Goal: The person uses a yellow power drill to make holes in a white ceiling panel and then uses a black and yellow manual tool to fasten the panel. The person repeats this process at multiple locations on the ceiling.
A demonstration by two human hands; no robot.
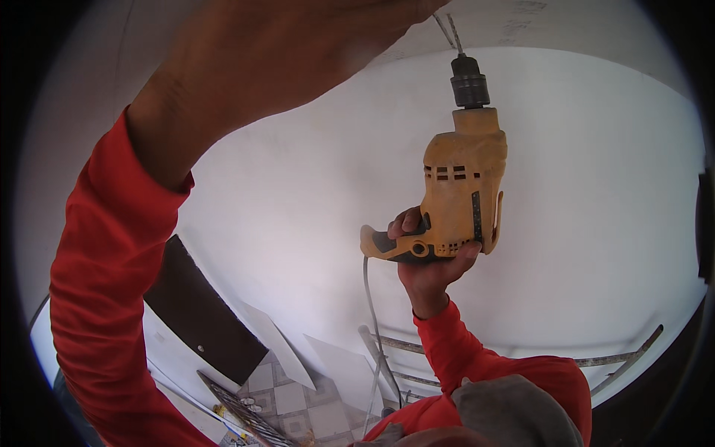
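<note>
One yellow drill (465,167) is gripped, bit (456,36) upward, by the right hand (428,279) below a pale ceiling (596,37).
Its handle (381,244) is wrapped by fingers (407,221); the raised left hand (298,63) is cropped, so its grip cannot be told. One white wall (603,194), one dark door (205,305) and patterned floor tiles (287,398) are seen beyond.

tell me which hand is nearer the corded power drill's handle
Right. The right hand wraps around the drill handle; the left hand is raised above it, toward the ceiling, not touching it.
</note>
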